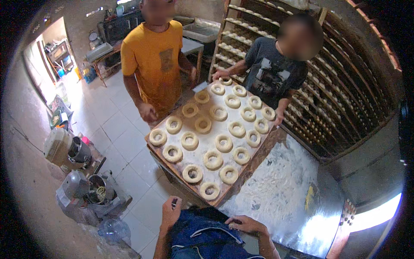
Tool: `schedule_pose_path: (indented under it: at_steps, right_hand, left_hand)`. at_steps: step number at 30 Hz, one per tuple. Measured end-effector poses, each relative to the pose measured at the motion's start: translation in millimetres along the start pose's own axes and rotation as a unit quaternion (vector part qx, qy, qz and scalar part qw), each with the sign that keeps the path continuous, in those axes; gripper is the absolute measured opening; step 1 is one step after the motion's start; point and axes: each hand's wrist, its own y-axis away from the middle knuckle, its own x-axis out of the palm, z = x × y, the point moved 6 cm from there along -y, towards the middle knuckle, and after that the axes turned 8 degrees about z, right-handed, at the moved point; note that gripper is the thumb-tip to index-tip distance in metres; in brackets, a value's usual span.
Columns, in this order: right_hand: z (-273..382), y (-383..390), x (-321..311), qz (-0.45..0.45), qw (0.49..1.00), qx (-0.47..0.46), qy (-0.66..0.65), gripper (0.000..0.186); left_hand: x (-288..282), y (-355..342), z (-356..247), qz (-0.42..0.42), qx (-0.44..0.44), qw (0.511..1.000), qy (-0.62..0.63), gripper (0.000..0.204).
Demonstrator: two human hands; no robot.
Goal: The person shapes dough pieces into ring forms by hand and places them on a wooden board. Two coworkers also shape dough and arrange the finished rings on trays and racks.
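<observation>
My left hand (171, 212) is raised in front of me, just off the tray's near corner, its fingers curled in; a dark spot shows between them, too small to name. My right hand (248, 225) is over my blue apron (202, 233) by the table's near edge, fingers loosely bent and apart, nothing visible in them. Ahead lies a floured wooden board (209, 140) bearing several rows of pale dough rings (212, 159). Neither of my hands touches it. At its far right, a person in a dark shirt (269, 71) has both hands on the board's edges.
The flour-dusted metal table (276, 185) extends to the right. A person in an orange shirt (153, 64) stands at the board's far left. Tall racks (327, 95) of dough pieces line the right wall. Mixers (79, 190) and a clear plastic jug (114, 228) stand at left.
</observation>
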Motion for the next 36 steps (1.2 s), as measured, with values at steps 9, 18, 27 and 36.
schedule_pose_path:
  at_steps: [9, 18, 27, 36]
  right_hand:
    - [6.8, -41.1, 11.0, -0.065, 0.991, -0.104, 0.062, 0.032]
    - [40.9, -120.6, -90.8, -0.431, 0.776, -0.138, 0.438, 0.04]
    - [21.9, -91.8, -102.3, -0.326, 0.927, -0.173, 0.066, 0.047]
    - [-176.4, 166.7, -145.0, -0.596, 0.8, 0.069, 0.012, 0.029]
  left_hand:
    - [32.4, -1.5, -49.6, 0.032, 0.205, 0.963, -0.173, 0.022]
    - [122.4, -45.3, -40.6, 0.129, 0.221, 0.951, -0.17, 0.033]
    - [123.5, -7.3, -109.3, 0.197, 0.199, 0.933, -0.228, 0.029]
    - [315.8, 51.1, -177.0, 0.368, 0.21, 0.9, -0.099, 0.048]
